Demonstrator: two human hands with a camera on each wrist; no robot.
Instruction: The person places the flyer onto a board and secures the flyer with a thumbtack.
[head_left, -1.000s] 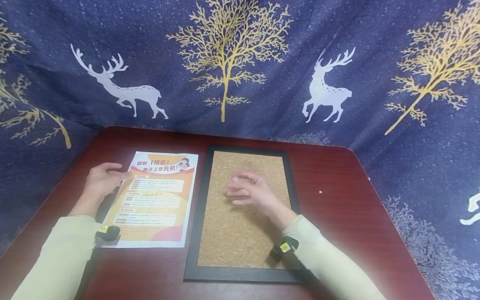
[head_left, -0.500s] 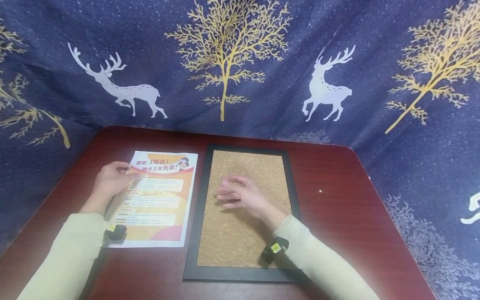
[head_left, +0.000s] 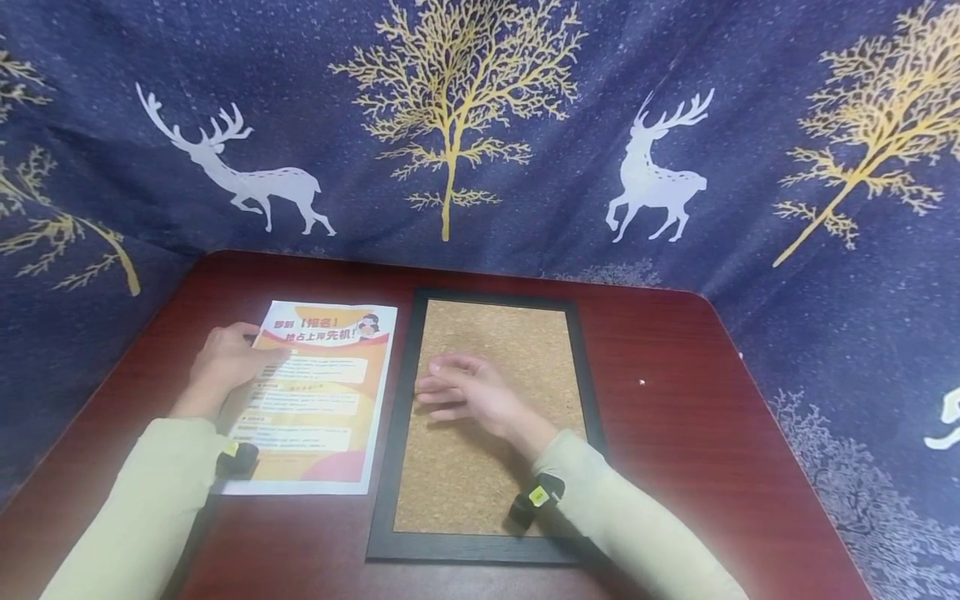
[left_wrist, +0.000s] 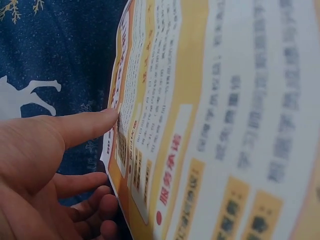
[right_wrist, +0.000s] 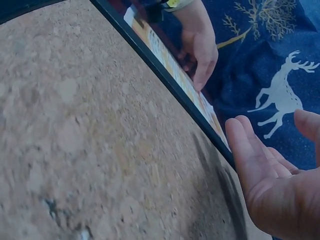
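Printed sheet (head_left: 318,398) pinched in left grip (head_left: 228,362), empty right grip (head_left: 474,393) half-spread over framed cork (head_left: 457,483).

Poster (head_left: 318,404) left of corkboard (head_left: 450,475)
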